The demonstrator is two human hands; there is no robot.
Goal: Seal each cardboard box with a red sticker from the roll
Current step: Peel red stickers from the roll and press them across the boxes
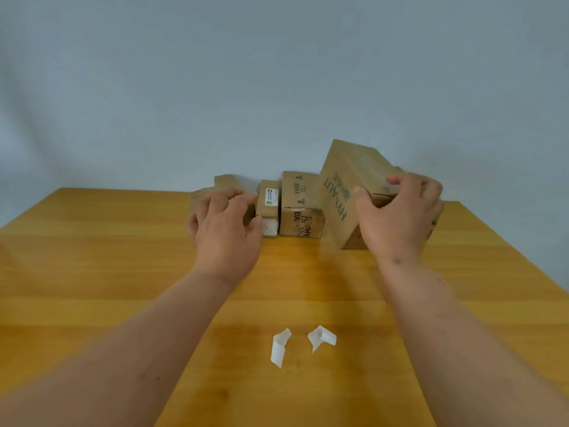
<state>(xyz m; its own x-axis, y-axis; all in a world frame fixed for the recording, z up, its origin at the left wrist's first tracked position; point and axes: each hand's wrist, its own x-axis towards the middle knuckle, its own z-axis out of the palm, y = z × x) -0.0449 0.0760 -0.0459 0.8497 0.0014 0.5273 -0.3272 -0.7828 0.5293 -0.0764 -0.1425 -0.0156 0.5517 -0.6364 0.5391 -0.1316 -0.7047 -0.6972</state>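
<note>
— So, what's the left hand (226,232) doing?
— Fingers curled round a small blurred box (215,192) bearing a red sticker (210,194), at the row's left end.
— And beside it?
— A narrow labelled box (268,208), then a printed one (300,204).
— The right hand (397,211)?
— It grips the big tilted box (345,186) by its near corner. Two white backing scraps (280,346) lie near us on the wooden table (92,257).

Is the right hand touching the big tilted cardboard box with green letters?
Touching. The head view shows the right hand with fingers curled over the top edge of the big tilted cardboard box.
</note>
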